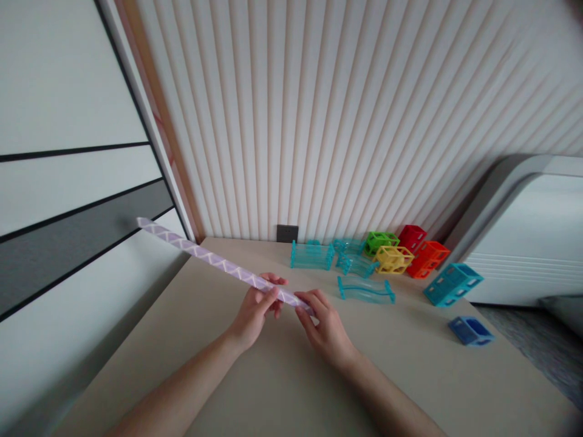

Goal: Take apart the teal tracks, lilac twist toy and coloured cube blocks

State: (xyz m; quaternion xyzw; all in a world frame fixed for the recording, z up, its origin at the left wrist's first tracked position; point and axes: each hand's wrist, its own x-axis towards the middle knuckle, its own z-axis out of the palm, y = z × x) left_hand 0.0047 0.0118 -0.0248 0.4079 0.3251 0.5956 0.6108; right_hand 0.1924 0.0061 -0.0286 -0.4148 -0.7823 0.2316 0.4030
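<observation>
Two bare forearms came in from the bottom edge and met over the beige counter (282, 376). Left hand (255, 312) and right hand (325, 328) sat close together, both on the near end of a long strip (214, 261), pale purple with a white zigzag pattern. Left fingers (273, 290) were curled round the strip, thumb on the near side, gripping it. Right fingers (310, 301) were closed on the very end of it, pinching from below and the side. The strip was held above the counter and ran straight away to the left and upward, its far end past the counter's left edge, in front of a grey panel (68, 237).

Just beyond the right hand lay a wavy teal rail (365, 290), flat on the counter, apart from the fingers. Further back stood more teal rails (313, 255), several crowded together, exact count unclear. To their right, a cluster of open-frame blocks: green block (380, 241), yellow block (394, 259), two red blocks (421, 249), touching or nearly so. A teal block (452, 283) stood tilted to the right of the cluster, a little apart. A dark blue block (471, 331) lay alone nearer the counter's right edge.

At the back, a small black socket (287, 233) sat low on a ribbed wall (341, 121). A white cabinet (528, 243) stood at far right.
</observation>
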